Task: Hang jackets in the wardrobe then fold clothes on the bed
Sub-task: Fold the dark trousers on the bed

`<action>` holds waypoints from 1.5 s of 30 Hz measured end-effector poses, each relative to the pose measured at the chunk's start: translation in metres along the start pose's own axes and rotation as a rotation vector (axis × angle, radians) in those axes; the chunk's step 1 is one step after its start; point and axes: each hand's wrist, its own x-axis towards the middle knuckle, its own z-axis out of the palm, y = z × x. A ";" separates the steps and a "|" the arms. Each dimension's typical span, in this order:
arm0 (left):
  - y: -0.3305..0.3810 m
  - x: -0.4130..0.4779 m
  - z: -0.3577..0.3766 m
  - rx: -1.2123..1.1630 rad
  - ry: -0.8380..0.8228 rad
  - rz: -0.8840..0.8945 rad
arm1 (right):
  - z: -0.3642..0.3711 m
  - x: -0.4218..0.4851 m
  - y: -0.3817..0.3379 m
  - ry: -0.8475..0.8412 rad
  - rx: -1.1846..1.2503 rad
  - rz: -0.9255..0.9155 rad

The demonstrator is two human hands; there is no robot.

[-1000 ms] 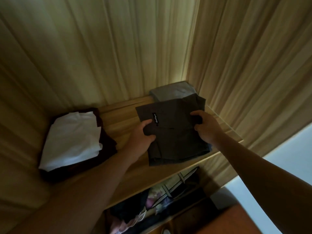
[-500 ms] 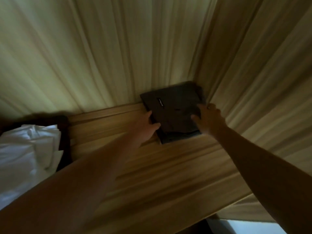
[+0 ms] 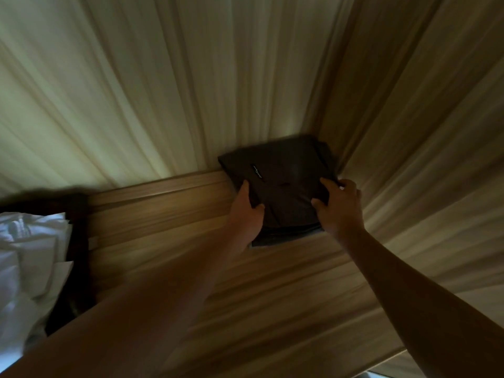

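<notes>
1. The folded dark garment [image 3: 283, 184] lies in the back right corner of the wooden shelf [image 3: 163, 227], on top of a grey piece [image 3: 286, 239].
2. Your left hand [image 3: 245, 214] grips its left edge, thumb on top.
3. Your right hand [image 3: 339, 208] grips its right edge.
4. White folded clothes [image 3: 27, 255] sit well apart, far left.

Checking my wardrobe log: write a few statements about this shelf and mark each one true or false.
1. The left hand and the right hand both hold the dark folded garment on the wooden shelf. True.
2. The dark folded garment lies at the shelf's front edge. False: it sits in the back right corner.
3. A white folded garment lies at the shelf's left end. True.
4. The white folded garment touches the dark folded garment. False: bare shelf separates them.
5. A small label shows on top of the dark folded garment. True.
</notes>
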 end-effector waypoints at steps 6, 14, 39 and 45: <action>-0.002 0.019 -0.017 -0.380 0.171 -0.127 | -0.033 0.044 -0.008 -0.136 0.252 0.194; 0.004 0.025 -0.016 -0.241 0.119 -0.065 | -0.037 0.043 -0.005 -0.138 0.284 0.070; -0.031 0.066 0.000 0.921 0.037 0.263 | 0.039 0.060 0.000 -0.233 -0.428 -0.273; -0.032 0.072 0.000 0.913 0.052 0.296 | 0.039 0.062 -0.005 -0.227 -0.490 -0.269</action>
